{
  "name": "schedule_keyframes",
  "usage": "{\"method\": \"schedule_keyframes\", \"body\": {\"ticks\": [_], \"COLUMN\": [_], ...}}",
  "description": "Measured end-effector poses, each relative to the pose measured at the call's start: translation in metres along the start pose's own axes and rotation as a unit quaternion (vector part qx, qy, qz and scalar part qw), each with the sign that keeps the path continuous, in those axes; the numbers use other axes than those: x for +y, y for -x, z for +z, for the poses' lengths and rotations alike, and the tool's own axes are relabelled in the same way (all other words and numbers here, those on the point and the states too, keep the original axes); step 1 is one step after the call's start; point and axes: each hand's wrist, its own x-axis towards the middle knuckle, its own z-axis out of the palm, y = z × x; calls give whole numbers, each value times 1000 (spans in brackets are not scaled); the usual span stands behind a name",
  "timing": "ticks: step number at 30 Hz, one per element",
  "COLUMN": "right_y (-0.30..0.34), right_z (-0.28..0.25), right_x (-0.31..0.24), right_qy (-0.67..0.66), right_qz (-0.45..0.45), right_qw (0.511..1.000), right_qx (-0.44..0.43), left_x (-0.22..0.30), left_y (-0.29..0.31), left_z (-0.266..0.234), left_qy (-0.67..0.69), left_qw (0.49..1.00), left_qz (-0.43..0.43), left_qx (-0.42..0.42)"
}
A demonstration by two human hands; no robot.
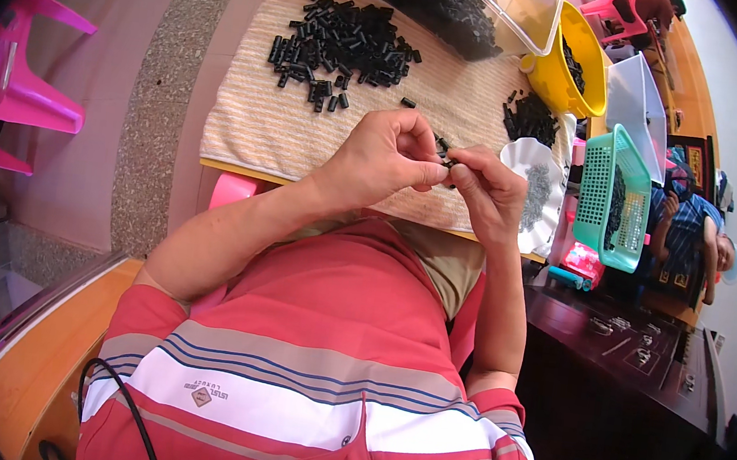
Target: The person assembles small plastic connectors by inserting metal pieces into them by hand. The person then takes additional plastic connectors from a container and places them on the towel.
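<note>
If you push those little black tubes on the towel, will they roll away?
Probably not far. The black tubes look round and light, so they would likely roll on a hard top, but the ribbed towel probably grips them. They look stiff, not floppy.

Yellow bowl (pixel 585 51), green basket (pixel 603 178), pink chair (pixel 19 94)

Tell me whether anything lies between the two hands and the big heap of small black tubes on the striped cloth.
Nothing visible blocks it. The left hand and right hand pinch a small black part over the striped cloth. Toward the heap of black tubes there is only bare cloth and one stray tube.
</note>
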Motion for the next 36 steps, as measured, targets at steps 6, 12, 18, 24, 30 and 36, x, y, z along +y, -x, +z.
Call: {"method": "schedule_keyframes", "body": {"ticks": [6, 12, 18, 24, 30, 36], "right_y": [0, 4, 3, 1, 1, 5], "right_z": [0, 11, 25, 27, 27, 25], "right_x": [2, -7, -2, 7, 4, 6], "right_qy": [65, 178, 282, 334, 363, 373], "right_qz": [-62, -112, -165, -213, -222, -219], "right_qw": [996, 977, 943, 913, 900, 897], "right_qx": [0, 26, 65, 101, 92, 95], "left_x": [1, -1, -3, -7, -5, -5], "left_y": [1, 1, 3, 1, 3, 3], "left_z": [0, -2, 0, 2, 0, 1], "left_qy": [7, 45, 52, 63, 27, 6], "left_qw": [1000, 998, 998, 997, 999, 999], "left_qz": [-20, -47, -29, -9, -13, -26], "left_qx": [4, 7, 34, 38, 34, 23]}}
